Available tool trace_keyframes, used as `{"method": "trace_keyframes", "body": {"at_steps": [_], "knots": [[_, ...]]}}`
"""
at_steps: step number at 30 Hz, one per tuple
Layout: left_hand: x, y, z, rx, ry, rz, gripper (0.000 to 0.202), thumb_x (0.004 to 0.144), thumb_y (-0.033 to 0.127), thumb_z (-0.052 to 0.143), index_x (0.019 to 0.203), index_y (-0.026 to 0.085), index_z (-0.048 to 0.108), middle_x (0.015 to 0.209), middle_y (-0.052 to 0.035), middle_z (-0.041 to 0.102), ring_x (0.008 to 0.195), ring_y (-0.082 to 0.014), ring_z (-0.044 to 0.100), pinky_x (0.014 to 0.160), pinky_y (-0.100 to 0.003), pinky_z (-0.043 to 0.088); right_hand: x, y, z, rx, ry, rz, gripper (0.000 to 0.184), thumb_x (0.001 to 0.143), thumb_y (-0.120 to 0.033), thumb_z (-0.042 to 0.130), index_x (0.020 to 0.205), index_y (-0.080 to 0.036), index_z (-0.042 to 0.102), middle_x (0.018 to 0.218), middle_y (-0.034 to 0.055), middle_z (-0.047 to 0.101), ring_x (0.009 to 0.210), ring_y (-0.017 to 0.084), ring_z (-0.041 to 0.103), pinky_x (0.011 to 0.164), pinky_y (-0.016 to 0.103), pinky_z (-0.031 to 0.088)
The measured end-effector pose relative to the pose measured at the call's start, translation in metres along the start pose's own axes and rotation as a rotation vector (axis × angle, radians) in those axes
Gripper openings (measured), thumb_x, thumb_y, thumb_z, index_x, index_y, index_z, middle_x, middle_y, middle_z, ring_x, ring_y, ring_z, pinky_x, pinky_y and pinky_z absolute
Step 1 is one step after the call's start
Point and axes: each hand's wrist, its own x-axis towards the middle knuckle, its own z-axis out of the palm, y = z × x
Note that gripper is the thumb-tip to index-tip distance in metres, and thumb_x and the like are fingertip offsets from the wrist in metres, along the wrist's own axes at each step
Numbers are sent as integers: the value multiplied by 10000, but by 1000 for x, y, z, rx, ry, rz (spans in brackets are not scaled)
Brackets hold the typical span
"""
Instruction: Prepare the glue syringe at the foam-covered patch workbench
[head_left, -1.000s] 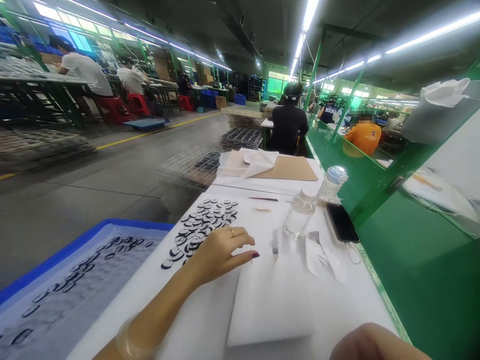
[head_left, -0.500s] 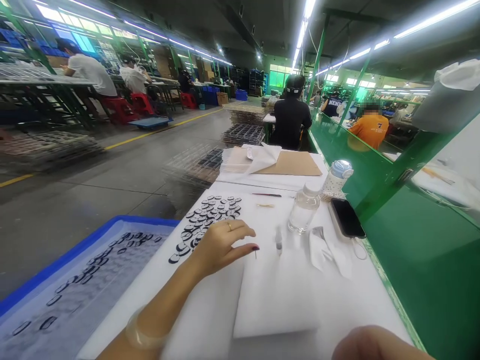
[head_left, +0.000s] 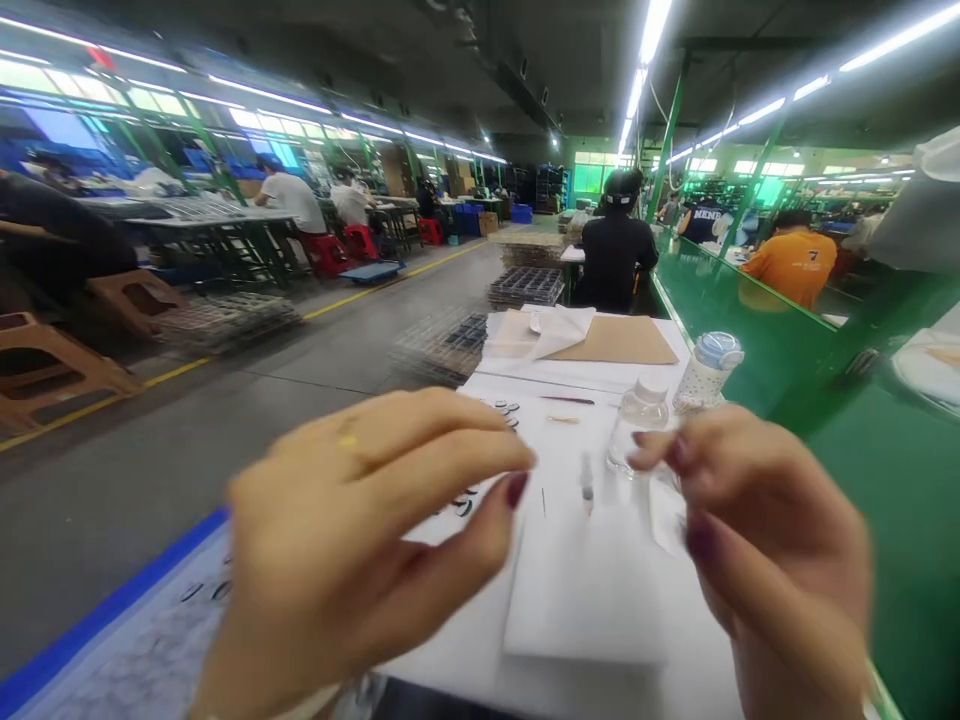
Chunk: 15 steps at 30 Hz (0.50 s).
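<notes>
My left hand (head_left: 375,520) is raised large in front of the camera, palm down. Its thumb stands a little apart from the bent fingers, and nothing shows between them. My right hand (head_left: 780,550), slightly blurred, is lifted on the other side with thumb and fingers apart and bare. On the white table, between the hands, lie a thin dark needle-like piece (head_left: 544,502) and a small syringe-like tube (head_left: 587,483). A white foam sheet (head_left: 585,620) lies nearer to me. Small black-edged rings (head_left: 463,507) are mostly hidden behind my left hand.
A clear bottle (head_left: 637,410), a dotted bottle with a blue lid (head_left: 709,365), a dark slim tool (head_left: 568,400) and cotton-bud-like sticks (head_left: 562,420) stand or lie farther back. A blue-rimmed tray (head_left: 112,610) is at lower left. A person in black (head_left: 619,240) sits ahead.
My left hand has risen from the table toward the camera. My right hand has come up into view from the lower edge. The view has swung left.
</notes>
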Motion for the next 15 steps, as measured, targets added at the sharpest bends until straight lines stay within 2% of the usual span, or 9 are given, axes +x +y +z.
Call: {"method": "trace_keyframes", "body": {"at_steps": [2,6,9,15], "knots": [[13,14,7,-25,-91,7,188,904,113,546,857,208,701,823,21,738,673,-104,666,636,-257,501,8,6,6,80,-15,48,149,869,-171,754,892,-256,634,957,8,565,922,166,680,871,282,574],[15,13,31,-173,-91,-82,182,876,68,551,825,184,681,756,40,695,672,-96,640,626,-236,468,17,17,9,261,-17,166,237,837,-138,794,785,-213,575,834,-33,517,744,89,665,740,178,554],[8,7,45,-290,-99,-119,176,862,57,560,817,181,676,759,49,685,670,-82,620,632,-223,456,15,19,9,319,2,216,285,806,-148,826,744,-194,551,813,-40,499,664,64,601,643,154,523],[5,5,52,-313,-169,-130,173,860,71,578,817,195,692,752,42,686,677,-101,628,624,-239,459,14,17,11,315,15,281,279,816,-163,829,743,-195,561,868,-20,507,676,69,557,637,168,518]]}}
